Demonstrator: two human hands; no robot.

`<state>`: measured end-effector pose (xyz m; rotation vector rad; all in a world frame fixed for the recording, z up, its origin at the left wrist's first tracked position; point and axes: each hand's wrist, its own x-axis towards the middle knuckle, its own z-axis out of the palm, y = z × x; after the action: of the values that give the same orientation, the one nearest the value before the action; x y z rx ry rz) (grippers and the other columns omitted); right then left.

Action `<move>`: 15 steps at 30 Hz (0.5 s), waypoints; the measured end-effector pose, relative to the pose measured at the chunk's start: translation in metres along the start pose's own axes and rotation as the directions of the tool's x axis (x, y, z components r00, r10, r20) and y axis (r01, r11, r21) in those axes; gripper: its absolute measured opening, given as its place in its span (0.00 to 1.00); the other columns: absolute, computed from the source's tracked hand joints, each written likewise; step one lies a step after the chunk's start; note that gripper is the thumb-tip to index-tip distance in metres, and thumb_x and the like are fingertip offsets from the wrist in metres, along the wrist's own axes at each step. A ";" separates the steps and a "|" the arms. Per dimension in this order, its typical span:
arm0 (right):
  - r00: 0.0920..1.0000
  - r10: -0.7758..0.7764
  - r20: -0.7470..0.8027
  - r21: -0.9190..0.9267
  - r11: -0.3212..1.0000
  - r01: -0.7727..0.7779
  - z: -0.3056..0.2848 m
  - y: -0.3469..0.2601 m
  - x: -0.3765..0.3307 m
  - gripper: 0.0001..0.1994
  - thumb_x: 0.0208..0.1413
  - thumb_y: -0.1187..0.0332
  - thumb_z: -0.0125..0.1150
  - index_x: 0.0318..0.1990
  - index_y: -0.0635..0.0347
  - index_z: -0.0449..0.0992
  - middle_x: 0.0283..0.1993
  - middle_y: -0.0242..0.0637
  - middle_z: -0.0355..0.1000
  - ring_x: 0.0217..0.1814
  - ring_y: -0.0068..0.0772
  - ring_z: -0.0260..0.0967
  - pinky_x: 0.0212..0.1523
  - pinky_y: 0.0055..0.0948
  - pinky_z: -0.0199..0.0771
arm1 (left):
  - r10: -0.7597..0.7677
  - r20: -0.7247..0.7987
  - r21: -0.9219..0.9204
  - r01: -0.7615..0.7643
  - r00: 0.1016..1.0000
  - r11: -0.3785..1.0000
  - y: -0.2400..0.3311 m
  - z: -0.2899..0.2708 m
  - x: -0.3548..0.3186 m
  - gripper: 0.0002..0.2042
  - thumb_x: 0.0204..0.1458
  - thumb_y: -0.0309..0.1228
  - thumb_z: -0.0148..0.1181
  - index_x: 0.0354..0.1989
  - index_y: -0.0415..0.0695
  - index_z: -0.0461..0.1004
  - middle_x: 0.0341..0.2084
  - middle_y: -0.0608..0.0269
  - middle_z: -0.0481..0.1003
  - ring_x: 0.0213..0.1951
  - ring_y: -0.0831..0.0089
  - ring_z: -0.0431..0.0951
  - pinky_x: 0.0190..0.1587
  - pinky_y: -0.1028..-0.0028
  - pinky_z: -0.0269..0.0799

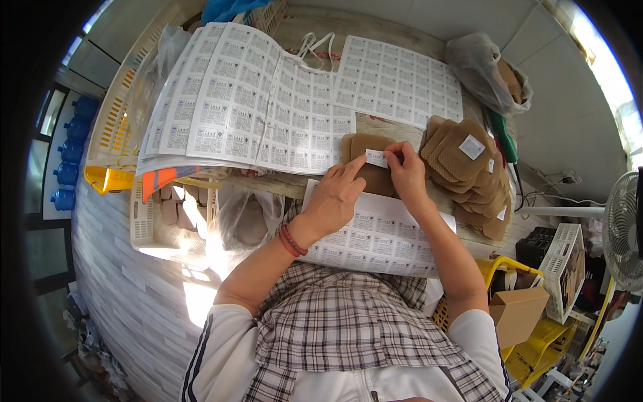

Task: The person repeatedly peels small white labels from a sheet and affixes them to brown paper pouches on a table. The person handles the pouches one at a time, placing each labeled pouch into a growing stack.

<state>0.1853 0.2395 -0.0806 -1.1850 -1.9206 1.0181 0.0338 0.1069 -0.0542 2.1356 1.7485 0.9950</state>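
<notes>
My right hand (407, 175) pinches the right edge of a small white printed label (376, 158) between thumb and fingertips. That label lies over a brown textured pad (375, 142) with rounded corners, on the table in front of me. My left hand (333, 201) reaches in from the left with its fingers stretched out, the index fingertip at the label's left edge. Below both hands a sheet of printed labels (382, 234) lies toward my lap, partly covered by my forearms. Right of my right hand is a fanned pile of similar brown pads (462, 164); several carry a white label.
Stacked label sheets (234, 100) cover the left of the table; another sheet (402, 77) lies at the back. A plastic bag (479, 63) and a green-handled tool (502, 136) are far right. Crates (122, 100) stand at left; a fan (623, 228) and yellow chair (536, 352) at right.
</notes>
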 end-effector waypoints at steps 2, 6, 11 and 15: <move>0.999 -0.032 -0.021 -0.009 0.999 0.032 0.002 0.000 -0.001 0.04 0.59 0.73 0.62 0.39 0.63 0.75 0.30 0.36 0.75 0.32 0.25 0.71 0.36 0.27 0.73 | 0.042 -0.003 0.027 -0.042 0.999 0.999 -0.002 0.001 0.001 0.04 0.49 0.21 0.50 0.30 0.34 0.71 0.58 0.42 0.68 0.59 0.49 0.70 0.60 0.54 0.63; 0.998 -0.055 0.005 -0.165 0.985 0.055 0.001 -0.003 -0.003 0.08 0.57 0.70 0.62 0.42 0.60 0.73 0.33 0.40 0.76 0.35 0.42 0.76 0.37 0.36 0.75 | 0.047 0.040 0.111 -0.051 0.998 0.992 -0.003 0.004 -0.001 0.05 0.49 0.20 0.50 0.31 0.35 0.71 0.59 0.46 0.69 0.61 0.52 0.68 0.62 0.54 0.60; 0.992 -0.128 -0.003 -0.377 0.919 0.117 0.006 -0.018 -0.006 0.13 0.58 0.68 0.61 0.49 0.58 0.72 0.38 0.38 0.72 0.36 0.45 0.75 0.34 0.41 0.76 | 0.012 0.076 0.150 -0.023 0.997 0.988 -0.001 0.005 -0.002 0.05 0.50 0.21 0.49 0.33 0.36 0.72 0.60 0.48 0.69 0.63 0.54 0.66 0.63 0.51 0.57; 0.948 -0.272 -0.162 -0.463 0.870 0.170 0.014 -0.004 -0.006 0.13 0.58 0.69 0.60 0.51 0.56 0.73 0.42 0.38 0.71 0.37 0.44 0.75 0.35 0.41 0.76 | 0.032 0.055 0.142 -0.039 0.998 0.989 -0.002 0.006 -0.003 0.05 0.50 0.20 0.50 0.32 0.37 0.73 0.58 0.48 0.70 0.64 0.55 0.66 0.63 0.49 0.57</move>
<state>0.1740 0.2292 -0.0850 -1.2195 -2.1062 0.3075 0.0354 0.1059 -0.0612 2.2647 1.8129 0.8366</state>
